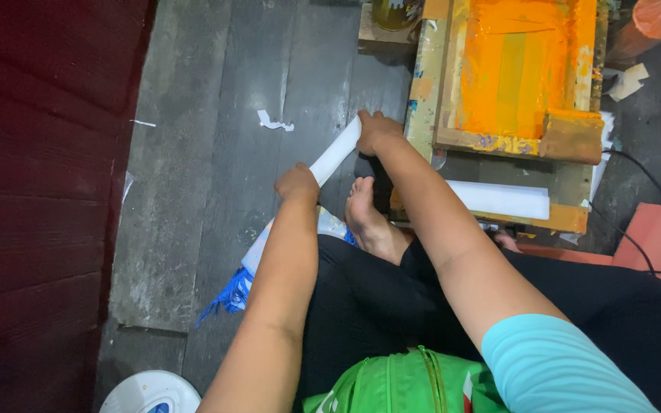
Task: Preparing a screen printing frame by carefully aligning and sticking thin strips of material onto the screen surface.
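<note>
While both hands grip it, left hand [297, 184] low, right hand [377, 131] high, the white sheet [336, 155] slants over the floor [193, 191] beside the orange screen frame [518, 73]. Best keep it taut, clear of wet ink.

Far right of you sits a wooden screen frame [499, 145] flooded with orange ink [525, 69], a squeegee [571, 136] at its near edge. A white fan [151, 394] shows near left, a paper scrap [273, 122] on the grey floor [185, 191].
</note>
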